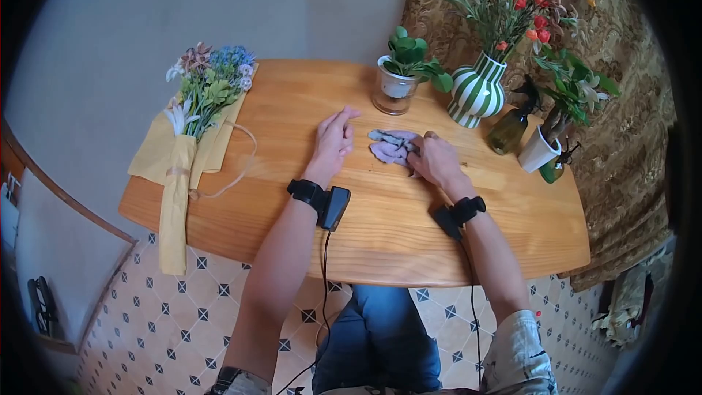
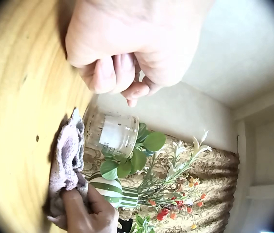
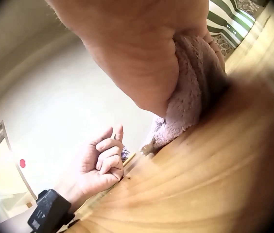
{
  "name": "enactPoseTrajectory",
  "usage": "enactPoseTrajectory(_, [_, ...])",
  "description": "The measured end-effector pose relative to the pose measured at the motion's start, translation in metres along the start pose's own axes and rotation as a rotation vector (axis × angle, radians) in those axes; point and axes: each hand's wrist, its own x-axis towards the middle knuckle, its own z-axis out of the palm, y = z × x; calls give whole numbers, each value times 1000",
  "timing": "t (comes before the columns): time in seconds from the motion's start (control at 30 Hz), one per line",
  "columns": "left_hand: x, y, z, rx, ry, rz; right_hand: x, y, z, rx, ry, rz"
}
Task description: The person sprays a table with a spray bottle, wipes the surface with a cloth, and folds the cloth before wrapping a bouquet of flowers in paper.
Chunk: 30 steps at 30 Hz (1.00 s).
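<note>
A crumpled purple-grey cloth (image 1: 389, 149) lies on the wooden table (image 1: 387, 241). My right hand (image 1: 439, 162) grips its right side, fingers curled into the fabric. Seen from the right wrist, the cloth (image 3: 188, 99) bunches under the palm against the tabletop. To the left of the cloth, my left hand (image 1: 333, 143) rests on its side on the table with fingers loosely curled, holding nothing. The left wrist view has this hand (image 2: 134, 41) at the top, apart from the cloth (image 2: 68, 153).
Behind the cloth stands a potted plant (image 1: 395, 86) in a clear glass. A green-striped vase (image 1: 477, 93) with flowers, an amber spray bottle (image 1: 508, 130), a white pot (image 1: 540, 150) and a green bottle (image 1: 553, 169) line the right edge. A paper-wrapped bouquet (image 1: 178, 201) overhangs the left front edge.
</note>
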Motion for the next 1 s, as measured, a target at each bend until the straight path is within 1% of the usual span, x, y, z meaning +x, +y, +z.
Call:
enactPoseTrajectory(0.2, [-1, -1, 1, 53, -2, 1, -20, 8, -7, 33, -28, -90])
enactPoseTrajectory(0.27, [-1, -1, 0, 70, 4, 3, -31, 10, -18, 108, -67, -49])
enactPoseTrajectory(0.37, [-2, -3, 0, 70, 8, -5, -47, 17, -28, 76, -75, -20])
enactPoseTrajectory(0.43, [-2, -3, 0, 78, -19, 4, -56, 27, -32, 60, -84, 0])
enactPoseTrajectory(0.57, [-4, -1, 2, 93, -16, -15, -76, 55, -37, 29, -69, 74])
enactPoseTrajectory(0.67, [-5, -3, 1, 93, -37, -9, -90, 84, -42, 53, -67, 99])
enactPoseTrajectory(0.77, [-5, -3, 2, 125, -18, 5, -106, 107, -53, 65, -53, 149])
enactPoseTrajectory(0.83, [-6, -2, 2, 118, -7, -3, -118, 131, -56, 40, -18, 201])
enactPoseTrajectory(0.87, [-6, -2, 2, 117, -12, -7, -122, 144, -59, 18, -54, 257])
enactPoseTrajectory(0.9, [-6, -3, 1, 121, -15, 1, -129, 158, -62, 16, -56, 264])
enactPoseTrajectory(0.97, [-6, -3, 1, 123, -25, 7, -140, 174, -71, -50, 33, 277])
enactPoseTrajectory(1.0, [-6, -3, 1, 126, -27, 9, -144, 182, -79, 88, -15, 413])
